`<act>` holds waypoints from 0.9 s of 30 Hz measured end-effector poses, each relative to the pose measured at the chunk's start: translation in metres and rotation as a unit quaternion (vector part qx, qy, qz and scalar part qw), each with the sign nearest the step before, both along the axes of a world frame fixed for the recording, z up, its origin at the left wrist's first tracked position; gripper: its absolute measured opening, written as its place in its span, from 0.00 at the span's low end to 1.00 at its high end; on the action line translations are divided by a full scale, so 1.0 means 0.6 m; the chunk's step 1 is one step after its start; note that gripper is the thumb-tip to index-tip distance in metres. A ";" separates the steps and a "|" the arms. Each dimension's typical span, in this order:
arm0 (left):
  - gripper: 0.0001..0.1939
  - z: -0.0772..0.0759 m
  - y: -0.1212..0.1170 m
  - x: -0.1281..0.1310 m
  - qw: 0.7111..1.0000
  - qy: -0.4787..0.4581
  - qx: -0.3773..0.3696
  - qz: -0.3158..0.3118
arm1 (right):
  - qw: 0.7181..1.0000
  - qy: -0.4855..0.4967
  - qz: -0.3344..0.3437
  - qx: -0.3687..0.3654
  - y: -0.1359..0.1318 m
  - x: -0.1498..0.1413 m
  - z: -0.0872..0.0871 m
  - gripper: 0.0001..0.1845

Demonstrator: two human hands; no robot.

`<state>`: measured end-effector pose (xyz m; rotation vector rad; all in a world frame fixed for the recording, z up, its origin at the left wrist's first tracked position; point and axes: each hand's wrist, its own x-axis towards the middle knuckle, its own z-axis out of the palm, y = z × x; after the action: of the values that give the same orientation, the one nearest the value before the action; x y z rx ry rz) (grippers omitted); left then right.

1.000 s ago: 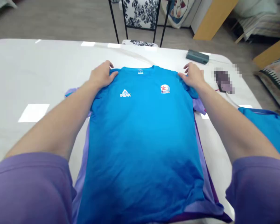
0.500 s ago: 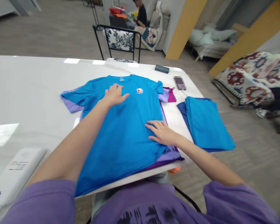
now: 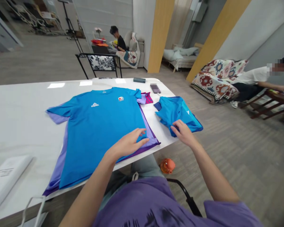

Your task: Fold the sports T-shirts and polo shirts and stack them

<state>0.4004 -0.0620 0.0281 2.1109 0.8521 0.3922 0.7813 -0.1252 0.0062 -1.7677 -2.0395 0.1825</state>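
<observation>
Bright blue spread jersey T-shirt [image 3: 99, 126] with white chest logo, over lilac and purple shirts [image 3: 61, 157]. Glossy white tabletop [image 3: 19, 113]. Folded blue shirt [image 3: 177, 112] alongside.
</observation>
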 end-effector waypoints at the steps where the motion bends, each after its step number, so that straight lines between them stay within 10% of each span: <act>1: 0.38 -0.010 -0.010 -0.011 1.000 0.000 -0.011 0.010 | 0.997 0.027 0.069 -0.025 -0.028 -0.012 0.003 0.18; 4: 0.38 -0.037 -0.024 -0.036 0.998 0.011 -0.011 0.062 | 0.984 0.046 0.145 -0.091 -0.086 -0.042 0.010 0.18; 9: 0.33 -0.066 -0.032 -0.043 0.997 -0.005 0.023 0.078 | 0.992 -0.004 -0.128 0.003 -0.051 -0.045 -0.017 0.35; 15: 0.28 -0.074 -0.057 -0.049 0.997 -0.030 0.040 0.063 | 0.997 -0.007 -0.080 0.015 0.026 -0.021 -0.023 0.17; 21: 0.28 -0.058 -0.006 -0.041 0.991 -0.081 0.081 0.074 | 0.944 0.262 0.034 0.198 0.088 -0.052 0.181 0.21; 27: 0.51 0.030 0.095 0.053 0.959 -0.172 0.197 0.112 | 0.836 0.466 0.225 0.185 0.154 -0.137 0.436 0.22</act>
<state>0.4322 -0.0052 0.0459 2.2078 0.8572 1.0925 0.6994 -0.0329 0.2679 -0.6806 -1.5368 0.6076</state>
